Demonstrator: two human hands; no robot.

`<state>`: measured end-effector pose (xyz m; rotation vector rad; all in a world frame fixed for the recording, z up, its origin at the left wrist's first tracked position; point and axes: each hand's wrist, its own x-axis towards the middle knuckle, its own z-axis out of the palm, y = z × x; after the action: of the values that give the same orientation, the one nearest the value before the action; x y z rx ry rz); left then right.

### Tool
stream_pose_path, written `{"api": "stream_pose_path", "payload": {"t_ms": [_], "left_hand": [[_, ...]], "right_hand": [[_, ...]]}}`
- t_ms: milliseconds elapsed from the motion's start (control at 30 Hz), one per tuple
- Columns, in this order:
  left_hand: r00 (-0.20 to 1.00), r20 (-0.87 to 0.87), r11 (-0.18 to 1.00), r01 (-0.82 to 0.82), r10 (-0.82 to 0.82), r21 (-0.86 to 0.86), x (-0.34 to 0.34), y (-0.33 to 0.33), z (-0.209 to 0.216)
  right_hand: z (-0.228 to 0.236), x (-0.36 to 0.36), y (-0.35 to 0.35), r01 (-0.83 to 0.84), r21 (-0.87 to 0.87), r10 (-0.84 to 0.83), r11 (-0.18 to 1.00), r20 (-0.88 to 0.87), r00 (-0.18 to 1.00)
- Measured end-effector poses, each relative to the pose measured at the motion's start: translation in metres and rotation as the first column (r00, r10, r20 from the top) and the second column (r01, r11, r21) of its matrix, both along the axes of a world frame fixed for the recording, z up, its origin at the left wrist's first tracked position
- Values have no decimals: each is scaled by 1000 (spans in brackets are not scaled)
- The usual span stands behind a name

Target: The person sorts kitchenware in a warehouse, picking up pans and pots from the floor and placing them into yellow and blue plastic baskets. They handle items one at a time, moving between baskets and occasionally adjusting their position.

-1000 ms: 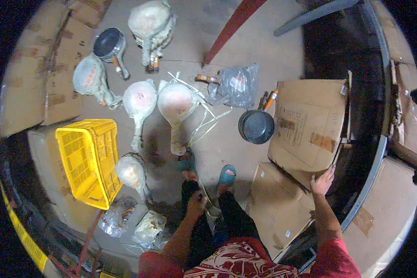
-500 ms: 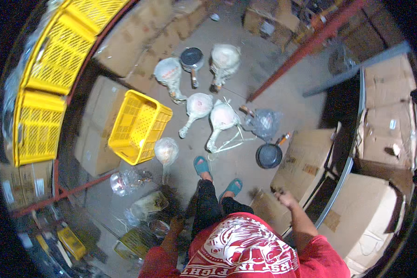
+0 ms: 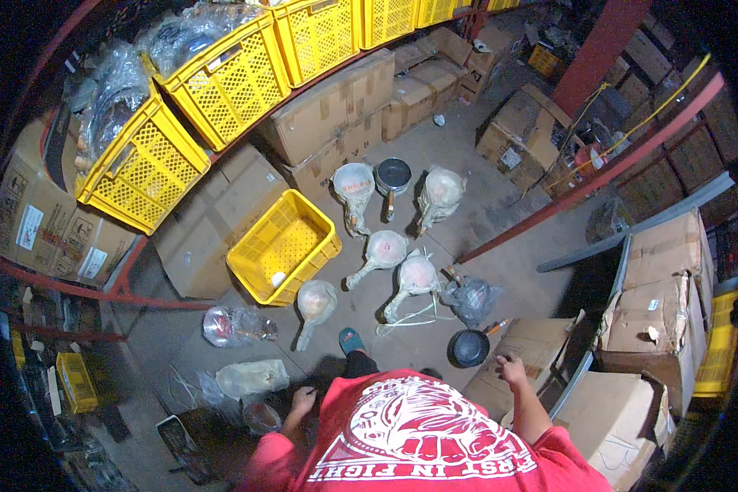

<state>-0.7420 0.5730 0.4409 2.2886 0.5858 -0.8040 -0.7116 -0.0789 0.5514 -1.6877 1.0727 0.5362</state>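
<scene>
Both my hands hang low at my sides, above the floor. My right hand [image 3: 512, 369] is near a dark frying pan [image 3: 470, 348] and a flattened cardboard box [image 3: 535, 343]; its fingers are loosely bent and apart, with nothing visible in them. My left hand [image 3: 303, 399] is beside a pale wrapped bundle [image 3: 252, 379]; its fingers are too small and dark to read. Ahead on the floor lie several pans in whitish wrapping, among them one wrapped pan [image 3: 316, 301] and another wrapped pan [image 3: 418, 275]. An unwrapped dark saucepan [image 3: 394, 174] stands farther off.
A yellow crate [image 3: 330, 246] with a small white thing inside stands left of the pans. Yellow crates [image 3: 230, 86] line a shelf above cardboard boxes [image 3: 332, 102]. A red post [image 3: 533, 207] slants at the right, near stacked boxes [image 3: 652, 316]. Clear-wrapped items [image 3: 236, 326] lie left.
My view has tilted up, so the floor items sit lower and more of the shelf crates shows. My feet are now mostly hidden under my shirt. The floor items look unmoved.
</scene>
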Motion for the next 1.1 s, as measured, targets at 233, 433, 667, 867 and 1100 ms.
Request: {"api": "stream_pose_path", "payload": {"t_ms": [233,433,667,867,1100], "left_hand": [[819,-30,766,-549,574,-333,127,18,56],[637,170,598,-551,752,-582,101,-30,80],[821,97,821,-539,562,-189,-40,-147,74],[756,137,765,-644,641,-24,-146,-242,48],[506,-28,495,-852,862,-173,-173,-315,33]], "right_hand": [[-36,-52,15,37,82,-24,996,-151,988],[-140,14,-80,-903,-126,906,410,-56,420],[-50,263,-174,-437,-168,462,884,174,869],[-30,325,-179,-887,-204,905,414,-6,424],[-31,340,-105,-979,102,976,174,-150,158]]}}
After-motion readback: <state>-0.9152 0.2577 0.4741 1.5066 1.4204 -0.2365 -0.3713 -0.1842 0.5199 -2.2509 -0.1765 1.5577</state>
